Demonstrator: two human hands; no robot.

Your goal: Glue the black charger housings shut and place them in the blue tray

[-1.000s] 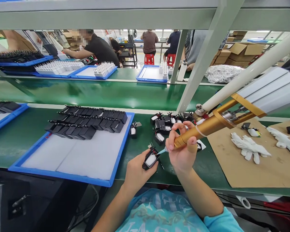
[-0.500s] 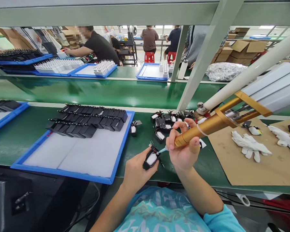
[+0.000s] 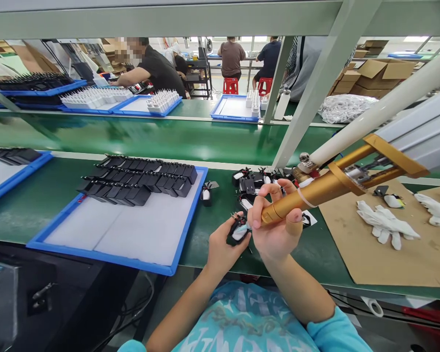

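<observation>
My left hand (image 3: 223, 247) is closed around a small black plastic housing (image 3: 231, 238) that has a white block inside and thin prongs at its upper end. Wrapped round a gold-coloured glue dispenser (image 3: 297, 201) are the fingers of my right hand (image 3: 276, 227). The dispenser's pale blue nozzle (image 3: 246, 227) reaches into the open housing; whether its tip touches the parts inside I cannot tell. Just beyond my hands lie several similar open housings (image 3: 248, 186) in a cluster. A single one (image 3: 206, 194) stands to the left of them, beside the tray.
At left a blue-rimmed tray (image 3: 132, 266) carries rows of black housings (image 3: 139, 178). White gloves (image 3: 385, 222) lie on brown cardboard (image 3: 348, 244) at right. A slanted metal post (image 3: 308, 93) and the dispenser's white pole (image 3: 355, 120) cross the right side. Co-workers sit beyond.
My left hand has brought the housing rightward and slightly up, closer to my right hand. The nozzle now lies farther over the housing's opening. The camera view has shifted slightly.
</observation>
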